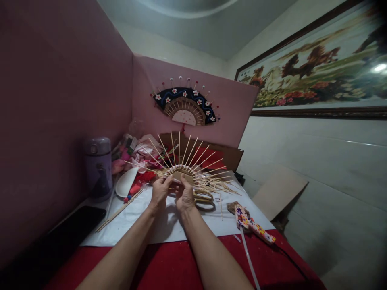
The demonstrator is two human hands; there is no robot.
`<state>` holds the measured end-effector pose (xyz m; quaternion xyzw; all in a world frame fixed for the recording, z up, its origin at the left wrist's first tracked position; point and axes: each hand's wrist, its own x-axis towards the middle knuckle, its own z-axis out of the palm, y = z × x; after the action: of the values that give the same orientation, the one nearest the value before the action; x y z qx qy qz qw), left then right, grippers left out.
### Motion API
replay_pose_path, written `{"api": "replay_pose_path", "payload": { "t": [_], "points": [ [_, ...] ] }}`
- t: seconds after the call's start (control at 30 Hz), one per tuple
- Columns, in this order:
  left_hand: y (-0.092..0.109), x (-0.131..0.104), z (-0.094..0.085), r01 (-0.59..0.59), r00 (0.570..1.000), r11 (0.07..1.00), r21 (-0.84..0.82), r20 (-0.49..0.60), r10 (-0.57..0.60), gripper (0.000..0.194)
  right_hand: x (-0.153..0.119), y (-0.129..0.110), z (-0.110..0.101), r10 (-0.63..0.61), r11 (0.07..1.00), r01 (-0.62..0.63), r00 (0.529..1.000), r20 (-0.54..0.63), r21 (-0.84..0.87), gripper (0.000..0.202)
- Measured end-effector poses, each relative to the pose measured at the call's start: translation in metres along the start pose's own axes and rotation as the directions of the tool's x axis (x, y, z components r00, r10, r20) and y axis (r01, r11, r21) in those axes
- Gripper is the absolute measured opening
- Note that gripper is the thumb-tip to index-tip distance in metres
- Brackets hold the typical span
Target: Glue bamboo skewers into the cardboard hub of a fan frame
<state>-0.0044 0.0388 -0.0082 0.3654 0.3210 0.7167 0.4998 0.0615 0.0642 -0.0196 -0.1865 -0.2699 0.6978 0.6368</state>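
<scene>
Both hands hold up a fan frame (188,177), a half-round of brown cardboard with thin wooden sticks spreading from its curved edge. My left hand (161,192) pinches its lower left edge, thumb on the near face. On the lower right, my right hand (185,194) grips it the same way, close beside the left. The fingers behind the cardboard are hidden. Just right of my right hand lie scissors (205,205) with dark olive handles, their blades out of sight. A pile of loose wooden sticks (216,183) lies behind the fan frame.
A flowered glue gun (254,225) rests at the right, its cord trailing off the red cloth (173,266). On the left stand a purple bottle (98,167), a white half-round piece (126,183) and a black phone (79,220). A finished decorated fan (186,105) hangs on the pink board.
</scene>
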Motion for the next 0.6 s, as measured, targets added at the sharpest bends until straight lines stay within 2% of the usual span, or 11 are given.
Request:
{"api": "replay_pose_path", "payload": {
  "t": [0.4,0.6],
  "points": [
    [0.0005,0.0023,-0.0040,-0.021,1.000,1.000,0.004,-0.012,0.021,0.021,0.0008,0.0032,-0.0014,-0.027,0.997,0.024,0.998,0.049,0.071,0.021],
    [-0.0001,0.0024,-0.0037,-0.023,1.000,1.000,-0.003,0.008,0.023,0.022,0.0013,0.0017,-0.0002,-0.020,0.997,0.020,1.000,0.004,0.079,0.018]
  ]
}}
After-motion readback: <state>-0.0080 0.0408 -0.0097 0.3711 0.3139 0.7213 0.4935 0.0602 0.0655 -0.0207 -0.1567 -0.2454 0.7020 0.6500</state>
